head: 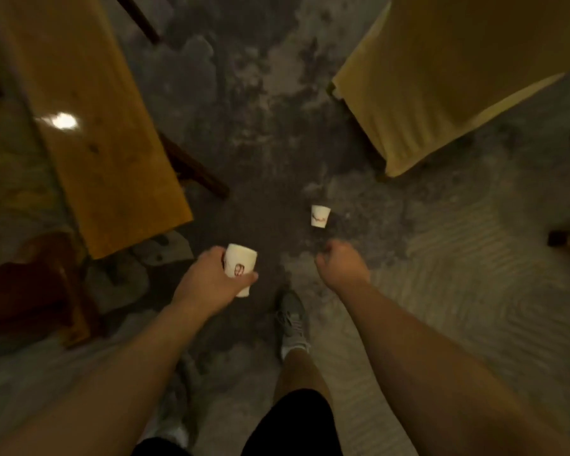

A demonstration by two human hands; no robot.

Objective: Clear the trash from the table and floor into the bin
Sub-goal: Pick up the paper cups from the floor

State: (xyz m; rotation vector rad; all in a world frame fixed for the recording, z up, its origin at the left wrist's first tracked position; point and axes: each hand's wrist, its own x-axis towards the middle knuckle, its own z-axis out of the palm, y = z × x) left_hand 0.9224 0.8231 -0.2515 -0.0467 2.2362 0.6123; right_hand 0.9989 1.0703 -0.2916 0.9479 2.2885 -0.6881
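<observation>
Already at the left of the frame, a wooden table [89, 126] slants down toward the centre, nothing on the part of its top that shows. Just right of its lower corner, the left hand [208, 281] is wrapped around a paper cup [241, 266], mouth tipped toward the upper part of the frame. Further right, a second paper cup [320, 216] sits on the mottled floor [244, 143], apparently upright, wider rim toward the top. It lies just up and slightly left of the right hand [341, 263], which is loosely curled and holds nothing. That free hand is the nearer one, so the pickup likely falls to it. No bin is visible.
</observation>
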